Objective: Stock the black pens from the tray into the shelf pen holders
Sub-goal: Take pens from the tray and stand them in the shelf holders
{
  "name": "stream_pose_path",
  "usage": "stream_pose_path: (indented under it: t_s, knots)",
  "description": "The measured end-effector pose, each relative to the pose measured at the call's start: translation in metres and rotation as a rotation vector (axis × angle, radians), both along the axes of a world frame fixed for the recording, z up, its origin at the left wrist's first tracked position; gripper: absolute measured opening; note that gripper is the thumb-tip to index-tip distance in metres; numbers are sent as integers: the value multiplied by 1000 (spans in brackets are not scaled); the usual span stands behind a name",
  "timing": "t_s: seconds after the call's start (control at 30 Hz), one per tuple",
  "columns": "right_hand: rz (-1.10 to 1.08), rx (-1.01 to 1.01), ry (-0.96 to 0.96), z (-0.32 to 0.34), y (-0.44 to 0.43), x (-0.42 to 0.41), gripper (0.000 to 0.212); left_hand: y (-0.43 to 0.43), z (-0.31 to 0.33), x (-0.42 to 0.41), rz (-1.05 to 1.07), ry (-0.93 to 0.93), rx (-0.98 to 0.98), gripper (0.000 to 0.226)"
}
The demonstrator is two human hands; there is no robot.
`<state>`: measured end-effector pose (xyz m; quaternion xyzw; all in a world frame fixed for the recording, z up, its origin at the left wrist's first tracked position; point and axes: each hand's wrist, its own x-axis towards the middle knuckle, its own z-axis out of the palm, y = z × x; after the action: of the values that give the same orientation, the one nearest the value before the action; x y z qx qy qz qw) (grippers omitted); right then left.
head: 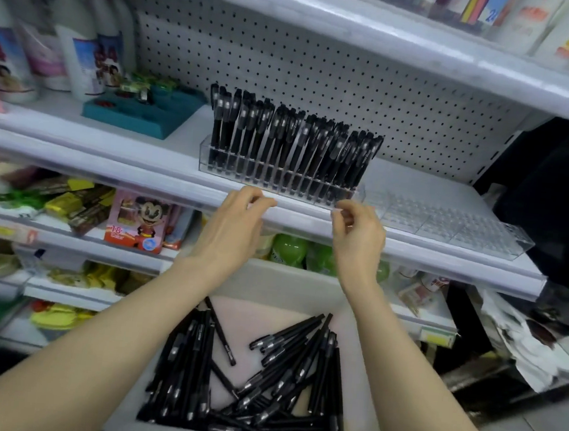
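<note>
A white tray (272,281) below me holds a loose heap of several black pens (272,382). On the shelf above stands a clear pen holder (272,182) filled with a row of upright black pens (293,140). To its right lies an empty clear holder (447,226). My left hand (234,224) is raised at the shelf's front edge, just below the filled holder's middle, fingers loosely curled with nothing in them. My right hand (360,239) hovers by the filled holder's right front corner, thumb and fingers bent close together, no pen visible in them.
A teal organiser (140,113) and white bottles (77,49) stand at the shelf's left. A pegboard (323,74) backs the shelf, and another shelf (395,32) hangs overhead. Lower shelves carry packaged goods, a pink box (138,223) and green bottles (290,250). Clutter lies on the floor at right.
</note>
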<state>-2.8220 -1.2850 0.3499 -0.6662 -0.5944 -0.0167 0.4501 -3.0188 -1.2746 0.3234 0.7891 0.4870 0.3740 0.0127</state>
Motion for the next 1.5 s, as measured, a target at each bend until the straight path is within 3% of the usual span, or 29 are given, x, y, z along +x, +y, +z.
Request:
stream_pose_path:
  t_s: [0.17, 0.3, 0.4, 0.7, 0.8, 0.97, 1.1, 1.33, 1.5]
  knots:
    - [199, -245, -99, -64, -41, -32, 8, -37, -46, -18, -14, 69, -176, 24]
    - [260, -579, -208, -98, -58, -36, 12, -61, -73, -22, -95, 421, -530, 30]
    - [255, -728, -244, -114, -63, -29, 13, -68, -83, -25, -149, 571, -654, 34]
    - [294, -782, -165, -123, -59, -21, 15, -60, -94, -23, -186, 615, -538, 21]
    - [336, -771, -40, -115, -56, -18, 18, -57, -86, -22, -152, 467, -494, 14]
    - [609, -729, 498, -95, -54, -20, 24, -46, -60, -8, -102, -34, -438, 15]
    - [629, -556, 674, -76, -48, -29, 14, -33, -35, 10, -86, -285, -421, 13]
    - [492, -324, 737, -47, -38, -9, 7, -14, 3, 39, -111, -374, -439, 14]
    - [444, -323, 721, -25, -32, 12, 12, 1, 21, 58, -127, -343, -361, 16]
